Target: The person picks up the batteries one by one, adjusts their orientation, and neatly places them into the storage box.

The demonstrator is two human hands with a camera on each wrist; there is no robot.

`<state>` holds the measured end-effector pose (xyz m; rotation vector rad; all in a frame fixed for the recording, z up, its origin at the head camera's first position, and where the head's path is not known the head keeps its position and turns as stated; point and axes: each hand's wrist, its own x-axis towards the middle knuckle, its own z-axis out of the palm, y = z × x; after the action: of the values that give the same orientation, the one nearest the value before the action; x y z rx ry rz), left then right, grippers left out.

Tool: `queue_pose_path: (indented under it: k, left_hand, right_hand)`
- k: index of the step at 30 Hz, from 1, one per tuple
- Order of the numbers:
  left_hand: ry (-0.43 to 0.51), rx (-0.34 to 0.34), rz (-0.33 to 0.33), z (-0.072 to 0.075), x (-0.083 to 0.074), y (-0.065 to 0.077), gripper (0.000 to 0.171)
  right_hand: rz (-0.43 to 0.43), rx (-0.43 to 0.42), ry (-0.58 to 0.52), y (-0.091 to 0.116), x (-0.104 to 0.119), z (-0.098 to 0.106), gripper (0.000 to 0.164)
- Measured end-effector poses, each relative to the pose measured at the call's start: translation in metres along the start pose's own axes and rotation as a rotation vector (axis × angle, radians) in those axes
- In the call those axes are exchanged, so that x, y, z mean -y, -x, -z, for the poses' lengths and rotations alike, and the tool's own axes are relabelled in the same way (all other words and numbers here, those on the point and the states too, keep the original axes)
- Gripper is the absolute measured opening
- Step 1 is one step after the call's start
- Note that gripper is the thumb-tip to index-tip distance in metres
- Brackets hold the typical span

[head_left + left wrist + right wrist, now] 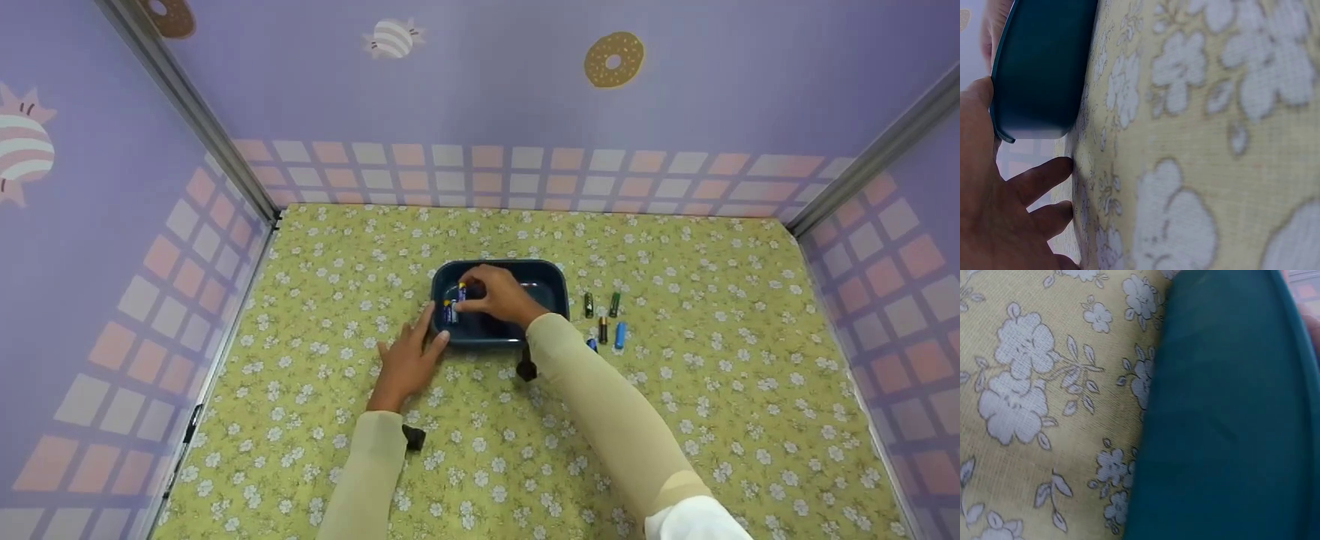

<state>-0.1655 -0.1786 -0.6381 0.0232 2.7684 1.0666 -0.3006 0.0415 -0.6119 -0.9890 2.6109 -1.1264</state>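
A dark teal plastic basin [555, 289] stands on the flowered cloth. Inside it, at the left end, blue batteries with yellow ends [448, 312] stand or lean close together. My right hand [499, 292] reaches over the basin and pinches a blue battery [462, 291] between thumb and fingers. Straight, spread fingers of my left hand [409, 358] rest against the basin's left front corner. The left wrist view has this hand [988, 197] touching the rim beside the basin's outer wall [1044, 73]. In the right wrist view the basin's side [1224, 416] hides most of the right hand.
To the right of the basin lie several loose batteries: two green ones, including a green battery [615, 304], a black-and-copper battery [603, 330], a light blue battery [620, 335] and a partly hidden dark blue one [592, 344]. Purple patterned walls [495, 97] enclose the table.
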Motion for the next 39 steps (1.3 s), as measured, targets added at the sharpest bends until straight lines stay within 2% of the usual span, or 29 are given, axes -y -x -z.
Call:
queue_pose_path:
  k: [7,15,22,39]
  left_hand:
    - [0.0,-0.004,-0.003,0.0,0.0,0.0,0.069]
    - [-0.003,-0.001,-0.008,0.001,-0.001,0.0,0.07]
    - [-0.007,0.002,0.014,0.001,-0.003,0.002,0.068]
    - [-0.003,-0.003,0.024,0.0,-0.001,0.002,0.069]
  right_hand:
    - [-0.013,0.048,0.031,-0.002,0.0,-0.006,0.058]
    - [-0.014,0.05,0.044,-0.003,-0.002,-0.014,0.055]
    - [-0.046,0.074,0.062,-0.003,-0.001,-0.021,0.054]
    - [-0.076,0.103,0.187,-0.003,-0.005,-0.026,0.056]
